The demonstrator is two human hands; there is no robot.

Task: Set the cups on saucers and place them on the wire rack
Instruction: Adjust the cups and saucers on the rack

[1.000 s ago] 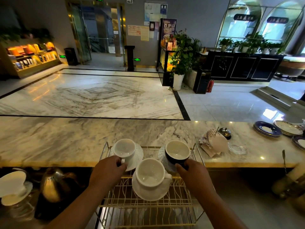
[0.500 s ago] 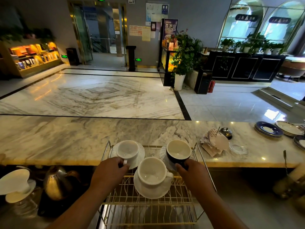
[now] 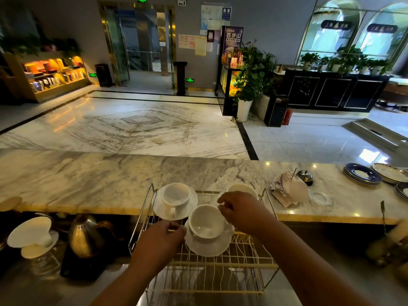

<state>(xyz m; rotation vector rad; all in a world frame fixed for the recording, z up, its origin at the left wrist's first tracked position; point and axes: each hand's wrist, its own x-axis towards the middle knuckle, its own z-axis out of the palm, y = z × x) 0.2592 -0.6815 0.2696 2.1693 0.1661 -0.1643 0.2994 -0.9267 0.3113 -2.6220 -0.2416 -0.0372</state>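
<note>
Left hand point(image 3: 162, 238) pinching saucer point(image 3: 207, 249), right hand point(image 3: 241, 209) — fingers curled — at cup point(image 3: 204, 220)

Wire rack point(image 3: 198, 272): far end packed, near end free.
Back-L cup point(image 3: 175, 196) on its saucer, front cup point(image 3: 206, 221) on front saucer point(image 3: 207, 247) mid-rack, third cup point(image 3: 241, 188) back-R, mostly hidden behind right hand point(image 3: 240, 208); all crowded together, no finger gap btw them. Left hand point(image 3: 159, 246) pinches front saucer's L rim, blocking that side. Near half of rack is bare wire, open from the near edge; raised end rails close L & R. Marble counter point(image 3: 88, 180) L of rack is open; R of it: receipts point(image 3: 282, 186), bell point(image 3: 304, 176), glass dish point(image 3: 320, 198), plate stacks point(image 3: 362, 174). Kettle point(image 3: 85, 237) crowds the low L side.
</note>
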